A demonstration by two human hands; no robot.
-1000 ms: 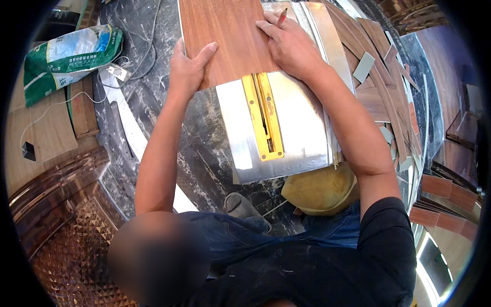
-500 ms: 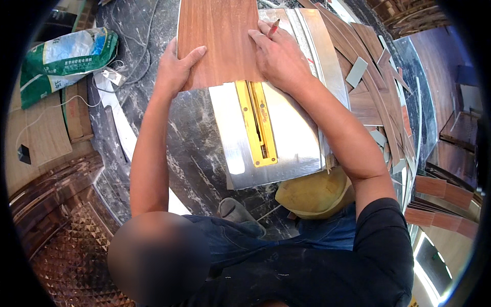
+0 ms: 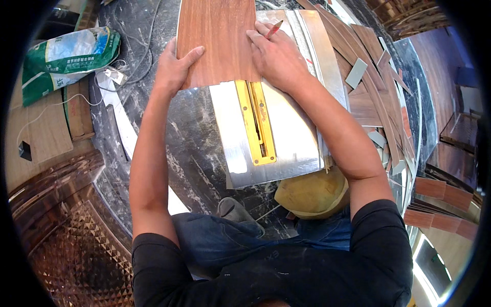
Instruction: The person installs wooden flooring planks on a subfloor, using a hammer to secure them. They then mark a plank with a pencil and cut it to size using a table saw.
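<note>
A reddish-brown wood-grain board (image 3: 217,43) lies over the far part of a silver metal saw table (image 3: 302,148). My left hand (image 3: 175,65) is closed on the board's left edge, thumb on top. At the right edge rests my right hand (image 3: 279,56), with a red pencil (image 3: 274,29) between its fingers, tip up and to the right. Nearer than the board, a yellow slotted insert plate (image 3: 264,130) is set in the saw table. The board's near edge covers the insert's far end. Whatever is under the board is hidden.
Plank offcuts (image 3: 365,92) are heaped at the right. A green-and-white bag (image 3: 71,56), a white socket block (image 3: 115,75) and grey cable (image 3: 148,51) lie at the left. Under the saw table's near edge is a yellowish rounded thing (image 3: 312,194). The floor (image 3: 194,138) is dark, veined and dusty.
The board and both hands have shifted very slightly to the left in view. Both hands keep their hold. My left sleeve now shows at the lower left.
</note>
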